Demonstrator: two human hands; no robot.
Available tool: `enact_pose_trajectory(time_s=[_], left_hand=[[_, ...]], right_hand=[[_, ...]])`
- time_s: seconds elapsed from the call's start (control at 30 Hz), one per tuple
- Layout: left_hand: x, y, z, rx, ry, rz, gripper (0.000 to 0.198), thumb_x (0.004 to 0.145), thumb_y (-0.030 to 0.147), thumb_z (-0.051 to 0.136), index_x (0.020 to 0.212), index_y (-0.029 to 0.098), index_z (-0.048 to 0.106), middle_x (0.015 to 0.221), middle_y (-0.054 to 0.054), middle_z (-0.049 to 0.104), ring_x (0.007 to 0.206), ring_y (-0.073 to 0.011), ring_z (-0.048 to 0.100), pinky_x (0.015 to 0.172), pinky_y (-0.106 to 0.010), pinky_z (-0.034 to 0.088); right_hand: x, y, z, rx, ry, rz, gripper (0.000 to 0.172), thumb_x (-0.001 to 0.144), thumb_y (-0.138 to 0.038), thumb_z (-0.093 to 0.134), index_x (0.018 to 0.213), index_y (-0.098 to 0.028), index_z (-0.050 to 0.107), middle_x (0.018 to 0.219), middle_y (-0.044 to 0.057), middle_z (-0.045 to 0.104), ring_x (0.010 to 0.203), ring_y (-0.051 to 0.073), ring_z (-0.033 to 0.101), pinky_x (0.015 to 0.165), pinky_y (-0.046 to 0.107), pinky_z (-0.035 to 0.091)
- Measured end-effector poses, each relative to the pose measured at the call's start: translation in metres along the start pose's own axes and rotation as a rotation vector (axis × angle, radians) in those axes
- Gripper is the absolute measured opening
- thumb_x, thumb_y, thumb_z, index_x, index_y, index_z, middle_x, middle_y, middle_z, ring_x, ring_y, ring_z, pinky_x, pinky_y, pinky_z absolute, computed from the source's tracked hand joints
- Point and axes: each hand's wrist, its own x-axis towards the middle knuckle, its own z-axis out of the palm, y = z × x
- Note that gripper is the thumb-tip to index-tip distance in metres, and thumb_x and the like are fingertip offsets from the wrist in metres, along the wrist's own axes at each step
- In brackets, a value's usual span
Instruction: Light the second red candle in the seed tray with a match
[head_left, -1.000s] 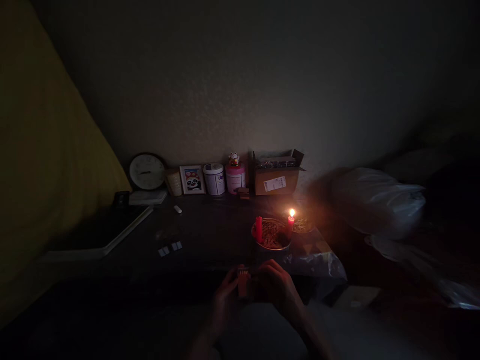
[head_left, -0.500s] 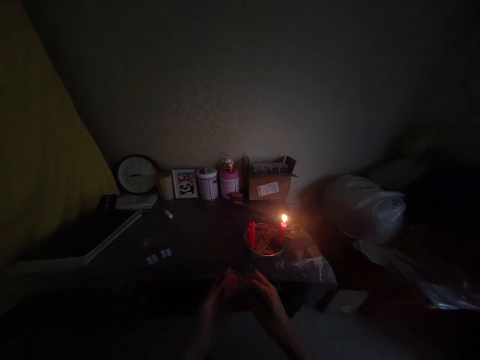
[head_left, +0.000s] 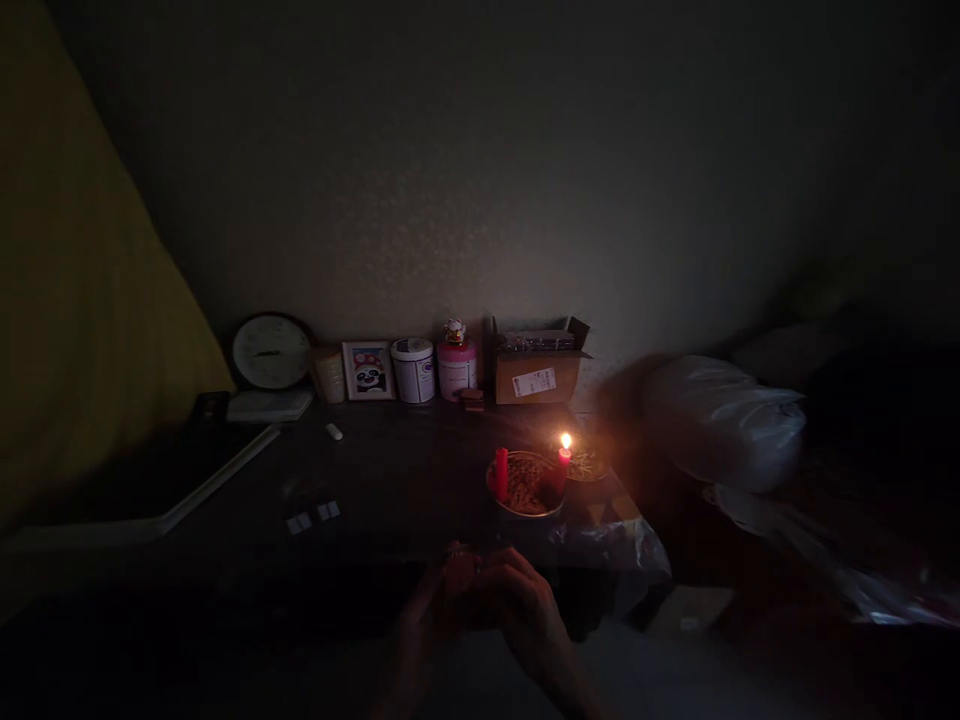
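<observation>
The room is very dark. My left hand (head_left: 424,612) and my right hand (head_left: 521,605) are close together just below the front edge of a dark table (head_left: 390,480). Between them they hold a small reddish box (head_left: 459,572), possibly a matchbox; the fingers of both hands curl round it. Beyond the hands, a metal bowl (head_left: 525,487) of brownish stuff stands on the table. An unlit red candle (head_left: 501,473) stands at its left rim and a lit red candle (head_left: 564,462) at its right.
Along the wall stand a round clock (head_left: 271,351), a framed panda picture (head_left: 368,370), two jars (head_left: 435,368) and an open cardboard box (head_left: 538,362). A flat tray or board (head_left: 157,490) lies at the left, plastic bags (head_left: 724,420) at the right, a yellow curtain (head_left: 67,330) far left.
The view has shifted a little, so the table objects sit lower and to the left. My hands stay together on the small box and have sunk slightly in the picture.
</observation>
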Motion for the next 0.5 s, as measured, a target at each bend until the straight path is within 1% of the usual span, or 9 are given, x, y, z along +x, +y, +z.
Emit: enact_pose_trajectory(time_s=[0.13,0.27,0.37,0.43,0.5], left_hand=[[0.007,-0.004,0.0,-0.021,0.038,0.027,0.043,0.084,0.019,0.059,0.126,0.026,0.061,0.104,-0.007,0.077,0.117,-0.0262,0.062,0.106,-0.043,0.044],[-0.002,0.0,0.008,-0.012,0.036,0.043,0.041,0.081,0.02,0.063,0.122,0.025,0.065,0.102,-0.008,0.077,0.113,-0.0281,0.064,0.103,-0.045,0.048],[-0.008,0.005,0.013,0.038,0.022,0.035,0.042,0.078,0.015,0.066,0.118,0.026,0.067,0.106,-0.008,0.076,0.115,-0.0276,0.063,0.103,-0.044,0.048],[-0.009,0.005,0.014,0.058,0.035,0.037,0.04,0.076,0.014,0.068,0.115,0.026,0.069,0.104,-0.008,0.076,0.116,-0.0275,0.062,0.104,-0.044,0.047],[-0.006,0.003,0.014,0.062,0.061,0.057,0.036,0.076,0.017,0.069,0.111,0.025,0.07,0.101,-0.009,0.076,0.117,-0.0287,0.061,0.104,-0.046,0.047]], right_hand=[[0.001,-0.002,0.0,0.027,-0.016,-0.01,0.02,0.093,-0.026,0.051,0.083,-0.018,0.067,0.084,0.004,0.061,0.076,0.011,0.061,0.067,0.018,0.047],[-0.001,0.002,0.002,0.0,-0.011,0.008,0.021,0.094,-0.025,0.05,0.084,-0.017,0.067,0.085,0.005,0.061,0.076,0.011,0.06,0.067,0.018,0.047],[-0.002,0.005,0.003,-0.025,0.003,0.007,0.021,0.094,-0.025,0.05,0.083,-0.018,0.067,0.083,0.004,0.06,0.074,0.01,0.06,0.066,0.017,0.046],[-0.003,0.006,0.004,-0.032,0.008,-0.008,0.022,0.094,-0.026,0.05,0.083,-0.018,0.067,0.083,0.003,0.06,0.074,0.01,0.06,0.065,0.016,0.046],[-0.002,0.007,0.004,-0.042,0.016,-0.026,0.023,0.095,-0.026,0.049,0.084,-0.018,0.067,0.082,0.003,0.06,0.073,0.009,0.059,0.065,0.016,0.046]])
